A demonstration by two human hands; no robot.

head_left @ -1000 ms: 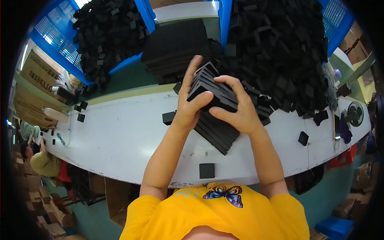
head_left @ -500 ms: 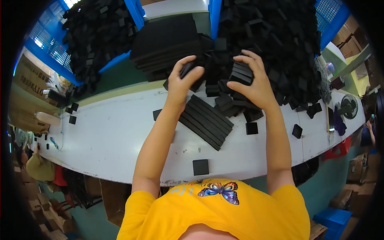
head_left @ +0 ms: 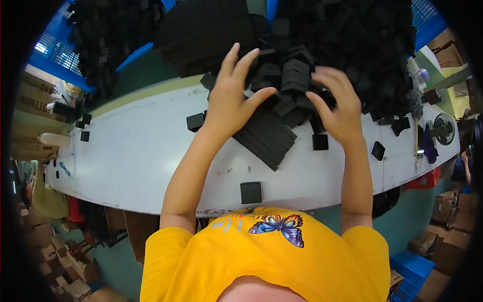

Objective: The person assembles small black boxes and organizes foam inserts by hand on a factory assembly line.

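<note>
My left hand (head_left: 232, 95) is open above the left end of a row of long black foam strips (head_left: 266, 141), fingers spread and thumb out, with nothing visible in it. My right hand (head_left: 339, 103) is also open, thumb and fingers apart and slightly blurred. Just left of its fingertips, a short stack of black foam blocks (head_left: 296, 75) rests on the loose pile, apart from the hand. More black blocks (head_left: 289, 108) lie jumbled between the hands, partly over the strips.
Single black blocks lie on the white table (head_left: 136, 156): one block (head_left: 250, 193) near my shirt, another block (head_left: 320, 142) below my right hand. A large heap of blocks (head_left: 362, 50) and stacked black sheets (head_left: 201, 30) stand behind. A small fan (head_left: 443, 129) is at right.
My right hand has let go of the short block stack and moved right. My left hand has opened from its curled grip around a dark block and is now over the strips. The view has shifted slightly.
</note>
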